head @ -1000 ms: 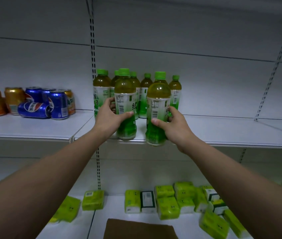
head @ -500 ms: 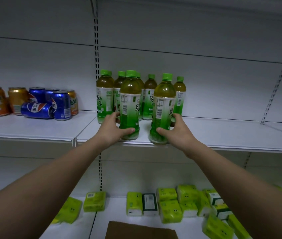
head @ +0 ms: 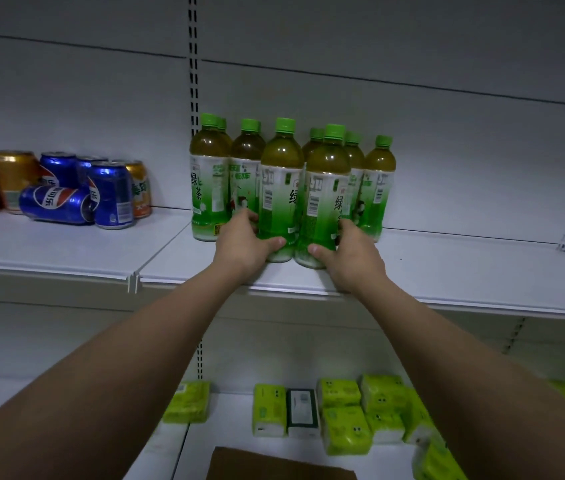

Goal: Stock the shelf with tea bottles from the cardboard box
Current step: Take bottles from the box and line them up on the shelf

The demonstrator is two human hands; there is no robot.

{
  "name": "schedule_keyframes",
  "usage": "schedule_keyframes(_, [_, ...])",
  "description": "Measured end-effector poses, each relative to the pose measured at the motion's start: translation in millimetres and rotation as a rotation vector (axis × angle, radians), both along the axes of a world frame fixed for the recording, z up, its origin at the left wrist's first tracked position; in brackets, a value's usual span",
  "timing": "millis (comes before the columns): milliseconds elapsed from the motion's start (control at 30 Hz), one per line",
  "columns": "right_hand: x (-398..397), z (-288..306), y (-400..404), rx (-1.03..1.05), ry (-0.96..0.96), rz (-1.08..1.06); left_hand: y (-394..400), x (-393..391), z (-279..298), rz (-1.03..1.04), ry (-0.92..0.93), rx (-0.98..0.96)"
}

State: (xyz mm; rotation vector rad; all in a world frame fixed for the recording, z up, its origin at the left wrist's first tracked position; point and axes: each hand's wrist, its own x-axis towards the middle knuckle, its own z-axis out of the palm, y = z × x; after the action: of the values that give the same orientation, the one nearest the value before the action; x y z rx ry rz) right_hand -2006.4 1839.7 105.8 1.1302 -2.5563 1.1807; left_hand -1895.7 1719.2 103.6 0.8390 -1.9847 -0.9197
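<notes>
Several green-capped tea bottles stand in a cluster on the white middle shelf (head: 447,271). My left hand (head: 243,242) wraps the base of the front left tea bottle (head: 281,188). My right hand (head: 347,251) wraps the base of the front right tea bottle (head: 326,195). Both bottles stand upright on the shelf, side by side, in front of the others (head: 210,178). A brown flap of the cardboard box (head: 281,464) shows at the bottom edge.
Blue and orange drink cans (head: 66,188) sit on the same shelf to the left, one blue can lying on its side. Green tissue packs (head: 343,417) fill the lower shelf. A slotted upright (head: 193,64) runs behind the bottles.
Both hands have pushed their bottles from the shelf's front edge back against the cluster, and have slid down to the bottle bases.
</notes>
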Motion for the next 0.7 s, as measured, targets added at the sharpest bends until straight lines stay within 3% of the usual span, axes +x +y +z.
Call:
schedule_keyframes(200, [-29, -8, -48, -0.002, 0.044, -0.083, -19, -30, -7, 0.095, 0.020, -0.052])
schedule_keyframes(433, [-52, -18, -79, -0.109, -0.016, -0.002, -35, -39, -13, 0.121, 0.012, -0.080])
schedule_keyframes(700, [-62, -24, -76, -0.180, -0.054, 0.005, -35, -37, -15, 0.113, 0.059, 0.021])
